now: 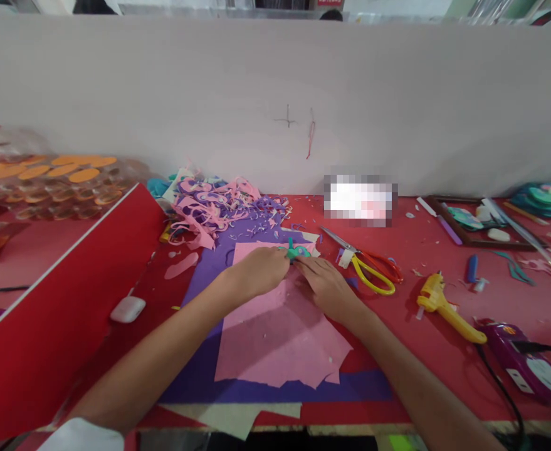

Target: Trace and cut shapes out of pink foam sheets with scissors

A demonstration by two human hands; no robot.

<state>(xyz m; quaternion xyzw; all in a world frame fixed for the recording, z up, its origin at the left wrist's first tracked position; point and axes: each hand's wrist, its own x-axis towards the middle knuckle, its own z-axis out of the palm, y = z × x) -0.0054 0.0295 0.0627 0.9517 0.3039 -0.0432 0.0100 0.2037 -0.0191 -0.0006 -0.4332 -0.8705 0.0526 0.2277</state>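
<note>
A small green cut-out piece [298,252] lies at the upper end of the pink sheet [275,338], which looks like felt or foam. My left hand [266,270] is closed, with its fingertips at the left edge of the piece. From the other side, my right hand [326,287] has its fingers together on the lower right edge of the same piece. Both hands rest low over the pink sheet. A larger purple sheet [200,326] lies beneath the pink one. Scissors [367,263] with yellow and orange handles lie just right of my right hand.
Pink and purple scraps [214,207] pile up behind my left hand. A red panel [78,300] slants along the left, beside a white case [128,309]. On the right are a yellow glue gun [447,307], a purple power strip [522,360] and a brown tray [501,241].
</note>
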